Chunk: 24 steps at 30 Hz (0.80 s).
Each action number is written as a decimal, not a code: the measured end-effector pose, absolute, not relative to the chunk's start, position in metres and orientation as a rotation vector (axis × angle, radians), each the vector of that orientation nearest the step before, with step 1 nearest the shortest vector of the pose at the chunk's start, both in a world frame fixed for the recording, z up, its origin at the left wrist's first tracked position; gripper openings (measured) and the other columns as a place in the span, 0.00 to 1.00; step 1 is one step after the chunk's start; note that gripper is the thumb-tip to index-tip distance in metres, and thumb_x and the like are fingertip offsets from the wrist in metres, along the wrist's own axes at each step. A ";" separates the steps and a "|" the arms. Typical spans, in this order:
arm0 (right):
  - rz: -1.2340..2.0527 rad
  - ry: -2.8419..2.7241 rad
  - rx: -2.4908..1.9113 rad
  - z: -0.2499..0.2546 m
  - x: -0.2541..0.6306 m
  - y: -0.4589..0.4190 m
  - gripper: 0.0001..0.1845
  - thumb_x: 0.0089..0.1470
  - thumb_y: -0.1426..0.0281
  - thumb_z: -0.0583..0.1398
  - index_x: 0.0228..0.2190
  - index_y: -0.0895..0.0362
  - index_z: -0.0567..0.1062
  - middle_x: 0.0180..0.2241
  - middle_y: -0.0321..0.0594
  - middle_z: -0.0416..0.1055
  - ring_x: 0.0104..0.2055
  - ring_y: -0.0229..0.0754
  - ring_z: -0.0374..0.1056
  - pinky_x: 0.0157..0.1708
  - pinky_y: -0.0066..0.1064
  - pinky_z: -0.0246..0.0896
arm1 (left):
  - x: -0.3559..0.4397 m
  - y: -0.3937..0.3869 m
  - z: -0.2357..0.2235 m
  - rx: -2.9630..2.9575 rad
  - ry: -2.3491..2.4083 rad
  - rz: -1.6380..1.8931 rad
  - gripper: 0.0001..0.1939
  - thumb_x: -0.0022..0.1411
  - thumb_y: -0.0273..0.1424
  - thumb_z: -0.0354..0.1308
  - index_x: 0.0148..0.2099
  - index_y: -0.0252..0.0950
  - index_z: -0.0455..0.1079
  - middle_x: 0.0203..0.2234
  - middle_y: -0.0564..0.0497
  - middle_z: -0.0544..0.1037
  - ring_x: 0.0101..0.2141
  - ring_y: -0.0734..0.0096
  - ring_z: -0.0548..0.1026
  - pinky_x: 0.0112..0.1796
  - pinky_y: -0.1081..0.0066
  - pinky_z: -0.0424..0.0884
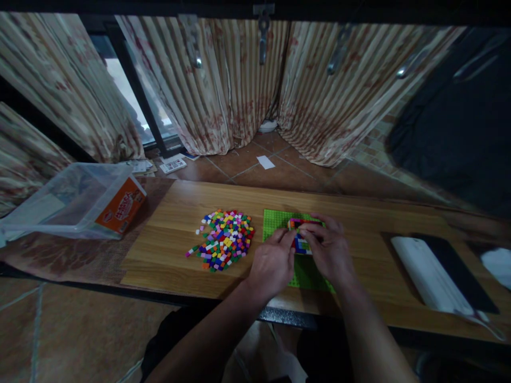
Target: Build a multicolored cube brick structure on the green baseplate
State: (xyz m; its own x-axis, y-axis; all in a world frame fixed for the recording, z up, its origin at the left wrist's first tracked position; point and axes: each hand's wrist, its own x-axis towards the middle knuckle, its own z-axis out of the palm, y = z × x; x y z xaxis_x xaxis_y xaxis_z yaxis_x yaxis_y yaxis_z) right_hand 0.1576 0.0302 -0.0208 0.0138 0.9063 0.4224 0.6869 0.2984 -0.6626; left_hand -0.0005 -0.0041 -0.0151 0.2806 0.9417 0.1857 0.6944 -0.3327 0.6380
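Note:
A low structure of multicoloured toy bricks (pixel 302 245) stands on a green studded baseplate (pixel 275 218). My left hand (pixel 273 260) is closed at its left side, fingertips pressed together against the upper bricks. From the right, my right hand (pixel 329 247) grips the structure, with its fingers reaching over the far side and its fingertips meeting those of my left hand. Any small brick between the fingertips is hidden. Left of the baseplate lies a loose pile of small coloured bricks (pixel 227 239).
The wooden board (pixel 159 255) carries the bricks. A clear plastic bin (pixel 85 213) with an orange label stands at the left. On the right lie a white pouch (pixel 431 274) and a dark flat item (pixel 463 271). Striped curtains (pixel 223 85) hang behind.

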 end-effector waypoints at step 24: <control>0.300 -1.869 -1.330 -0.020 0.157 0.034 0.14 0.61 0.66 0.55 0.32 0.55 0.79 0.42 0.46 0.75 0.47 0.50 0.68 0.51 0.46 0.63 | 0.010 0.028 -0.029 1.246 1.304 1.099 0.08 0.61 0.32 0.55 0.37 0.35 0.74 0.25 0.53 0.76 0.26 0.73 0.73 0.30 0.74 0.70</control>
